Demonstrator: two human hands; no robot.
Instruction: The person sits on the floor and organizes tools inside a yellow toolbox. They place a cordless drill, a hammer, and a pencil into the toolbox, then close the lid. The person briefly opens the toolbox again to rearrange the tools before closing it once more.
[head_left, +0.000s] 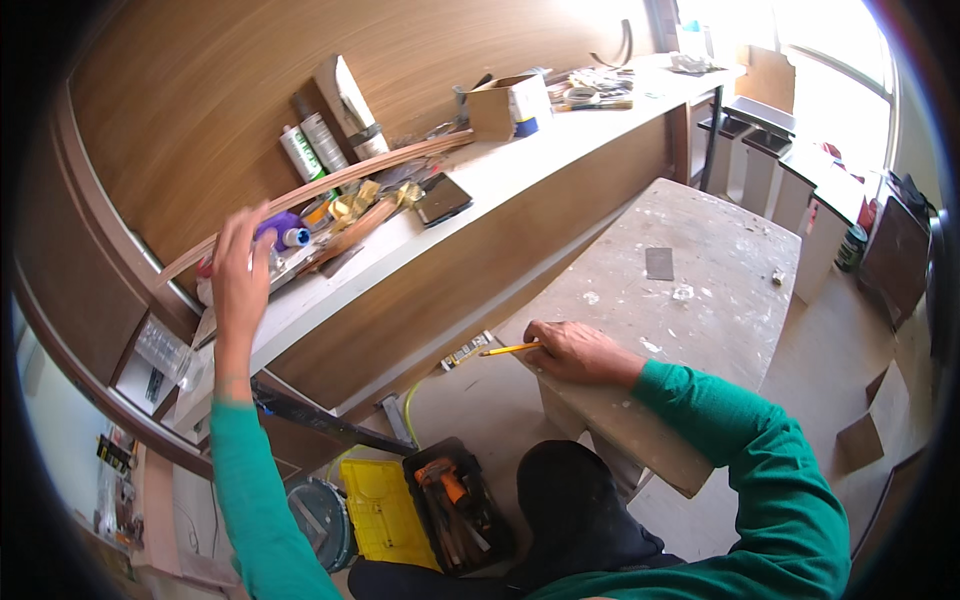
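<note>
My left hand (241, 259) is raised at the cluttered left end of the white shelf, its fingers apart and slightly blurred. Just beside its fingertips lies a purple bottle with a blue cap (283, 229); whether they touch I cannot tell. A long wooden strip (337, 176) runs behind the hand. In my right hand (577, 352) is a yellow pencil (514, 349), pointing left, while the hand rests on the edge of the paint-spotted wooden worktable (720, 262). A small grey rectangular piece (659, 264) lies farther back on that table.
Sealant tubes (304, 152), a dark flat device (443, 199) and a cardboard box (491, 112) stand or lie on the shelf. Below are an open toolbox (386, 506) with an orange power tool (442, 480) and a lidded bucket (322, 521). A clear plastic bottle (166, 352) is at left.
</note>
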